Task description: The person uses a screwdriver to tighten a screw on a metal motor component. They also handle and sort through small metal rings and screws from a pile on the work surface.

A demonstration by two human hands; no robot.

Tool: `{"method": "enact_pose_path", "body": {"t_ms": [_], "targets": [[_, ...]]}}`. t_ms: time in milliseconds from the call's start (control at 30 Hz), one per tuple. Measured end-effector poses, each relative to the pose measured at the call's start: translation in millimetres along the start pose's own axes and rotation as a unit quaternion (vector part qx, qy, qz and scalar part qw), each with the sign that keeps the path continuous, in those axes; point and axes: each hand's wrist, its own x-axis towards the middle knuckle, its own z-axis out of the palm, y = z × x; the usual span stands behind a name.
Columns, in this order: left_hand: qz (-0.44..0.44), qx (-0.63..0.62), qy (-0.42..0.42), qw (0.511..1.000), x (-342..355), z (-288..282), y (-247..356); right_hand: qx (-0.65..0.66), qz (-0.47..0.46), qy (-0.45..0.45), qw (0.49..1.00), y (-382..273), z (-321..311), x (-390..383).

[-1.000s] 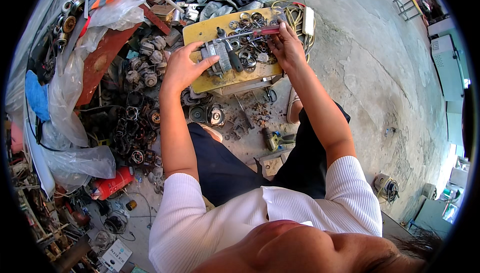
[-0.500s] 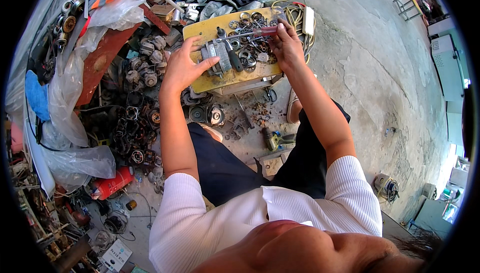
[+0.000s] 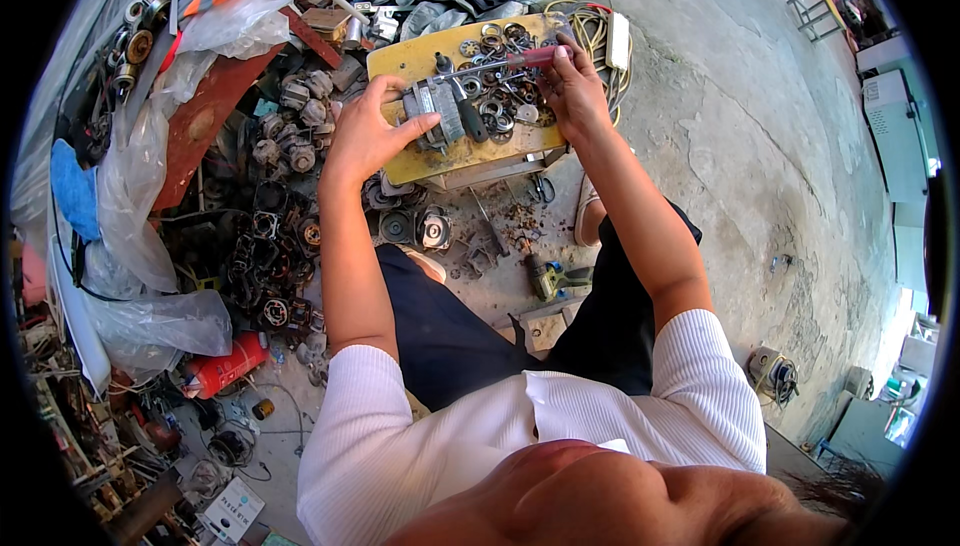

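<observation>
My left hand (image 3: 366,138) is wrapped round the left end of a grey metal motor housing (image 3: 434,114), thumb along its near side. The housing lies on a worn yellow board (image 3: 500,153). My right hand (image 3: 578,96) holds a screwdriver (image 3: 530,58) by its red handle. Its shaft points left toward the far edge of the housing; whether the tip touches is too small to tell. A black-handled tool (image 3: 471,122) rests against the housing's right side. Beyond it lie several metal rings and bearings (image 3: 493,108), partly under my right hand.
Piles of motor parts (image 3: 290,136) and a rusty red metal plate (image 3: 200,126) crowd the left. A power strip (image 3: 617,41) with coiled cable sits past the board's right end. On the floor between my legs lie a green-black power drill (image 3: 548,278) and round metal covers (image 3: 434,229).
The screwdriver's handle end has tilted slightly away from me, with my right hand shifting a little. My left hand and the housing stay in place.
</observation>
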Motion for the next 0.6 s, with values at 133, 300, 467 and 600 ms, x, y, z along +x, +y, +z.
{"method": "enact_pose_path", "body": {"t_ms": [133,300,467,600], "targets": [[-0.001,0.015,-0.007,1.0,1.4,0.3,2.2,0.034,-0.026,-0.025,0.999,11.6,-11.3,14.0],[-0.001,0.032,-0.007,0.999,0.2,-1.1,-1.7,0.019,0.012,-0.012,1.0,2.0,1.4,0.6],[-0.002,0.001,0.005,1.0,-0.3,0.4,2.2,0.03,-0.013,-0.005,0.999,7.6,-4.8,5.2],[-0.004,0.033,-0.011,0.999,1.6,-0.2,2.4,0.041,-0.038,-0.056,0.997,18.1,-16.0,19.3]]}}
